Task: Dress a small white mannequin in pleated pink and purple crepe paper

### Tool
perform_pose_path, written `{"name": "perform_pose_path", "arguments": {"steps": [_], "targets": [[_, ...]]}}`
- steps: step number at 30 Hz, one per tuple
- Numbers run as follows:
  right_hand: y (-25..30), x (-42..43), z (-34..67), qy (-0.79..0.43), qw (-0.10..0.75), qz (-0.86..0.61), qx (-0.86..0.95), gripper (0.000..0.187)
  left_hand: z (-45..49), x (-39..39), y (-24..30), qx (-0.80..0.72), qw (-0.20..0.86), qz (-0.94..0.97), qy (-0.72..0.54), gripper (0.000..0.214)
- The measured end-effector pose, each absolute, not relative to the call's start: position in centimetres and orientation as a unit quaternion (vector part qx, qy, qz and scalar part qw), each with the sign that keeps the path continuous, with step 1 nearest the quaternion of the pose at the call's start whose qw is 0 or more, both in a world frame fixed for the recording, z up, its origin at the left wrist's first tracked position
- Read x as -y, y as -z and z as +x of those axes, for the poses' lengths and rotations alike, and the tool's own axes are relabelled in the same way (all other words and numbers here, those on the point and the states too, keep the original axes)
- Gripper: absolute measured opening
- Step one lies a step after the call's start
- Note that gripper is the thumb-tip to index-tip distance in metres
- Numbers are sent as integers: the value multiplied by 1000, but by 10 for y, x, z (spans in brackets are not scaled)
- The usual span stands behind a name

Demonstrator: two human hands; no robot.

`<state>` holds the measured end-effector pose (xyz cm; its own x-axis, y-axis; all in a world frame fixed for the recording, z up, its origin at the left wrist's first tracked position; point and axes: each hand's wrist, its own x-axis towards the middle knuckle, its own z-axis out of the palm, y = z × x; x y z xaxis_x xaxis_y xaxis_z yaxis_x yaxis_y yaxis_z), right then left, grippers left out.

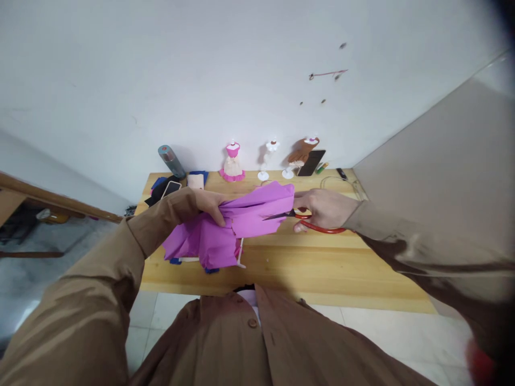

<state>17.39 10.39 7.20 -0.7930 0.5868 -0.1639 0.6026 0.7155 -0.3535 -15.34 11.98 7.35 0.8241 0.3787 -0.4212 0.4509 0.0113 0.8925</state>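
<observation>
My left hand (211, 205) pinches a large piece of purple fabric (263, 198) and holds it up over the table. Part of the cloth hangs down below that hand. In my right hand (322, 208) is a pair of red-handled scissors (322, 228), its dark blades pointing left against the fabric's right part. Whether the blades have cloth between them I cannot tell. Beneath the hanging cloth, a white stick-like piece (241, 254) and bits of dark blue fabric (212, 271) peek out, mostly hidden.
Along the wall stand a miniature form in a pink-and-cream dress (232, 163), a bare white one (271, 153) and one in brown (301, 154). A dark tablet-like panel (311, 163) leans behind. Left are a bottle (171, 161) and a phone (171, 188). A cable (341, 174) lies right on the wooden table (322, 273).
</observation>
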Motion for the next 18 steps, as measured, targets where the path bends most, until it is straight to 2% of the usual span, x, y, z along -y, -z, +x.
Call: {"name": "perform_pose_path", "arguments": {"steps": [5, 13, 18], "targets": [[-71, -108, 171, 229, 32, 316, -920, 40, -151, -119, -71, -267, 669, 694, 9, 71], [-76, -108, 176, 251, 54, 344, -903, 47, -161, -114, -72, -294, 706, 644, -8, 75], [-77, -106, 171, 255, 43, 339, -904, 44, -157, -114, -72, -297, 702, 647, 2, 73]]}}
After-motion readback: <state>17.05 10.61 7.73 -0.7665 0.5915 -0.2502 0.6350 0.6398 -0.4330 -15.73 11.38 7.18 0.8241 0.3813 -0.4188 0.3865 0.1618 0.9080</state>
